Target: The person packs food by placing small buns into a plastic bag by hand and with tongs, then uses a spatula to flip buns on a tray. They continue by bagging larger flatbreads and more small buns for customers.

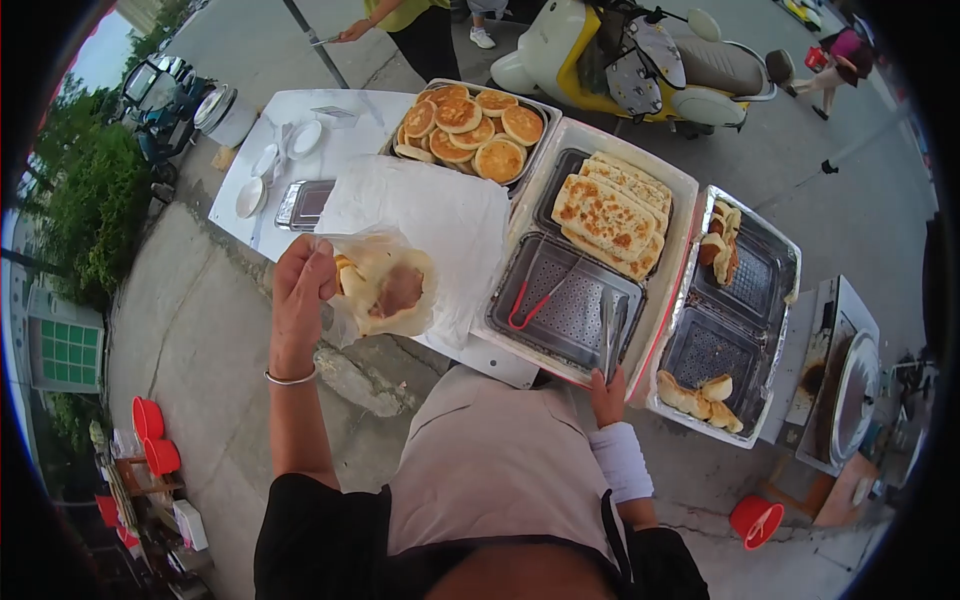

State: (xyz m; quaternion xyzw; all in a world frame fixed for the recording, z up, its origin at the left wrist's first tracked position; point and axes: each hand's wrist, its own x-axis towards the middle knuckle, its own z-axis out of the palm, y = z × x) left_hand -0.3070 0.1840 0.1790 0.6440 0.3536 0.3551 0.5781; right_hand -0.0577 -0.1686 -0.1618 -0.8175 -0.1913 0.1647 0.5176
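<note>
Pinched in my left hand (300, 290) is the top of a clear plastic bag (350, 325) with a filled flatbread (400, 290) inside. A sheet of white paper or plastic (465, 235) lies beside and behind the bag. At the front edge of the foam box, my right hand (608, 396) is closed around the lower end of metal tongs (610, 325). These tongs lean over a dark perforated tray (570, 280), where red-handled tongs (535, 303) lie. Stacked rectangular flatbreads (615, 215) fill the tray behind.
Round flatbreads (465, 130) fill a back tray. Bread pieces (700, 400) sit in a foil-lined tray (765, 385) at right. Small white dishes (250, 197) stand at left. A scooter (620, 70) and a person's hand (352, 32) are beyond the table.
</note>
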